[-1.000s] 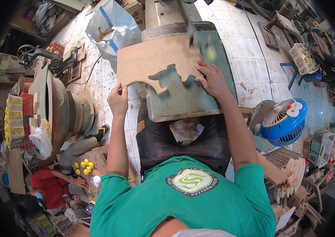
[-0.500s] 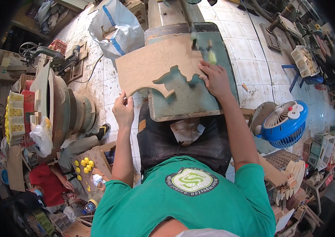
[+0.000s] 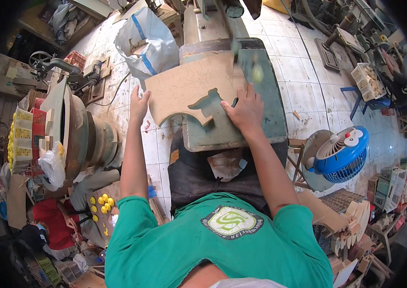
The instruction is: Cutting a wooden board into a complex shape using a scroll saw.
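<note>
- Presently we find the thin brown board (image 3: pixel 186 86) lying flat on the green saw table (image 3: pixel 261 122), its left part overhanging the table edge, its near edge already cut into a stepped, wavy outline.
- We note the left hand (image 3: pixel 138 105) open, fingers spread, bracing the board's left edge from the side.
- We note the right hand (image 3: pixel 242 111) palm down, fingers extended, pressing the board's near right portion onto the table, close beside the blade (image 3: pixel 234 48), which shows blurred.
- In our judgement the cut goes well if the board is fed slowly, kept flat, and turned with both hands along the pencilled line, fingertips held clear of the blade's path.
- Both forearms reach forward from the green shirt (image 3: pixel 222 249), the left nearly straight, the right angled inward.
- A blue fan (image 3: pixel 340 153) stands to the right.
</note>
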Available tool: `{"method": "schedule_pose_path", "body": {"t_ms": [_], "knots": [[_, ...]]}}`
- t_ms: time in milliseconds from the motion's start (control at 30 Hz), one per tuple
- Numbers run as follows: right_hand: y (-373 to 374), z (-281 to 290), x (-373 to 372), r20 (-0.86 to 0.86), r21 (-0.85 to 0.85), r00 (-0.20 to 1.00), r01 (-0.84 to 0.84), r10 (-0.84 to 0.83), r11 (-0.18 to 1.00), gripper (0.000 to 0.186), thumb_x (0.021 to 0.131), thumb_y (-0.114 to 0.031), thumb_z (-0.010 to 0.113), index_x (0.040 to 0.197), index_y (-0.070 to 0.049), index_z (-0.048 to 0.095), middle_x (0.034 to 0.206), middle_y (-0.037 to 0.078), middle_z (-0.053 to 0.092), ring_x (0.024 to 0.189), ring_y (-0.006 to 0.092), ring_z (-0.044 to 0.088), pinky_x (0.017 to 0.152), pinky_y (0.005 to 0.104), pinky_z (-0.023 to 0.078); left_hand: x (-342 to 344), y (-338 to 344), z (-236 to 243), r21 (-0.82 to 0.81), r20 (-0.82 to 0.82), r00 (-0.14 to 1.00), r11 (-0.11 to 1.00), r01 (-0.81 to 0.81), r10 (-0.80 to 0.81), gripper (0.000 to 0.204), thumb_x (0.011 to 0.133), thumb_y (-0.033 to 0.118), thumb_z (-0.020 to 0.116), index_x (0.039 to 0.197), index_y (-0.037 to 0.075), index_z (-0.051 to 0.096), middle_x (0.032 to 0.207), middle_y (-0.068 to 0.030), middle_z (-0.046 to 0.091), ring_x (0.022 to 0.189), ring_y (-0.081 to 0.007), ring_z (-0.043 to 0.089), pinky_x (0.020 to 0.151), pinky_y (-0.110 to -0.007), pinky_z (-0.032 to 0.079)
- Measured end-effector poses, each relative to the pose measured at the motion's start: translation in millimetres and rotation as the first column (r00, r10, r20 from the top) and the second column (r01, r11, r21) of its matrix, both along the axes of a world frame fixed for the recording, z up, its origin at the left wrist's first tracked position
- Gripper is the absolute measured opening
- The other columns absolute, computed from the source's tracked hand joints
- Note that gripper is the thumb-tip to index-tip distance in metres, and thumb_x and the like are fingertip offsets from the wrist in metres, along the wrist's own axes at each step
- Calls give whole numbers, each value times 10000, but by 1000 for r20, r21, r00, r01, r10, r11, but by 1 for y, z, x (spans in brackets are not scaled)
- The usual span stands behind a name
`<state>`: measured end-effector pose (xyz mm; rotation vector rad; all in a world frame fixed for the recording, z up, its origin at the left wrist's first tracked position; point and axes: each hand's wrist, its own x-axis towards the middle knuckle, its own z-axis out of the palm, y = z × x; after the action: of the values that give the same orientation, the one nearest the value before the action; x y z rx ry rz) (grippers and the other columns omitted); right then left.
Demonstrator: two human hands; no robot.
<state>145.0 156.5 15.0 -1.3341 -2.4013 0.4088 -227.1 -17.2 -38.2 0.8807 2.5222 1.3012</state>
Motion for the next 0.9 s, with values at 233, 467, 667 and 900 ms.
{"method": "schedule_pose_path", "body": {"t_ms": [233,467,667,900], "knots": [[6,-7,-5,-46,23,999,25,-24,999,707,829,-504,801,1372,-76,651,1518,243,517,1284,435,550,1077,518,467,0,14,17,142,411,893,980,137,-185,647,1075,236,598,1641,24,369,1360,-82,661,998,-95,639,794,-253,522],[21,-2,1,-46,-96,996,-81,77,992,695,834,-475,808,1369,-59,652,1561,249,484,1350,449,510,1144,487,431,21,-23,11,359,543,794,930,74,-273,745,1027,100,628,1665,21,252,1171,-110,697,961,-137,670,805,-278,551],[38,0,13,-53,-109,981,-189,185,976,716,829,-444,826,1404,-61,636,1610,241,452,1405,436,489,1182,487,407,41,-56,21,262,627,729,956,136,-275,917,963,52,635,1702,61,92,1137,-139,702,940,-159,695,846,-339,591],[73,-11,23,-122,-210,930,-366,347,907,711,837,-404,828,1430,-68,626,1671,208,397,1437,427,477,1198,479,399,106,-108,19,354,626,719,932,84,-303,824,965,98,695,1636,50,219,1188,-165,709,1031,-212,713,930,-362,585]]}}
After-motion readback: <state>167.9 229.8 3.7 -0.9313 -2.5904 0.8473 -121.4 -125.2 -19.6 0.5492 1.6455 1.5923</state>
